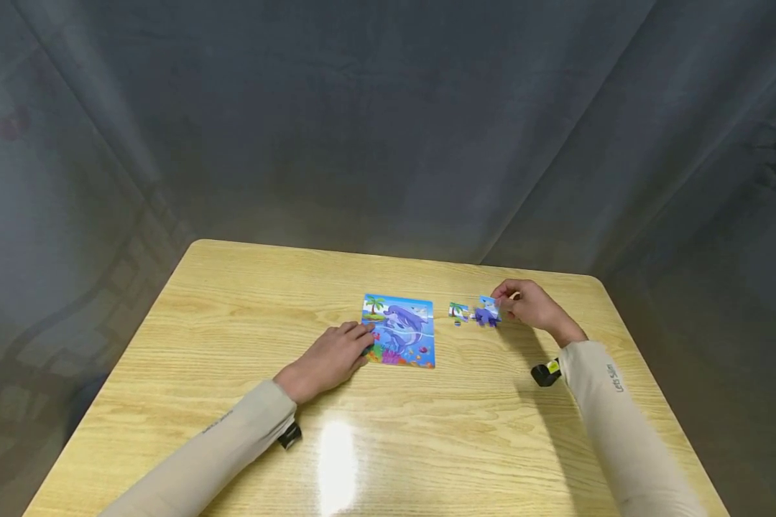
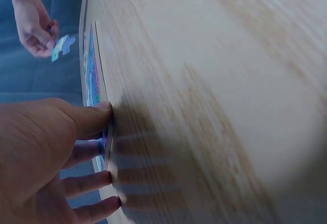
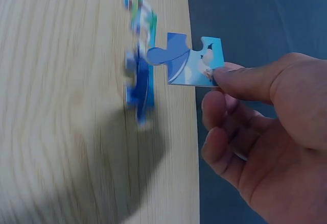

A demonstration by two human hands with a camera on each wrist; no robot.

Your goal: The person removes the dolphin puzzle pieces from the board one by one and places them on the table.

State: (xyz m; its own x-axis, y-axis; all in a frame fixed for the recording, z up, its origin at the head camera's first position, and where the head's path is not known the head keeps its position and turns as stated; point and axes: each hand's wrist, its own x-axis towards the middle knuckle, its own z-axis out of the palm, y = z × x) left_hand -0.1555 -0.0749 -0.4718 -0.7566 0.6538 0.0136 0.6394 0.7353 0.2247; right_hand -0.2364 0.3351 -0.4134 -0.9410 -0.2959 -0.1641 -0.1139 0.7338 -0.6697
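Observation:
A dolphin picture board [image 1: 401, 332] lies flat on the table, with a palm tree and coral also printed on it. My left hand [image 1: 333, 353] rests at its left side. In the left wrist view, the left thumb [image 2: 92, 119] touches the board's edge, and the other fingers reach down to the board and tabletop. My right hand [image 1: 529, 306] pinches a jigsaw piece [image 3: 196, 63] between thumb and fingers, raised above the table; it is blue with a white bird. Below it lie joined jigsaw pieces [image 3: 142, 81], blurred here. A palm-tree piece [image 1: 458, 310] is among them.
The wooden table [image 1: 388, 445] has rounded far corners. A grey curtain [image 1: 362, 143] hangs behind it and at both sides. A small black device [image 1: 546, 373] is strapped at the right wrist, another [image 1: 289, 435] at the left.

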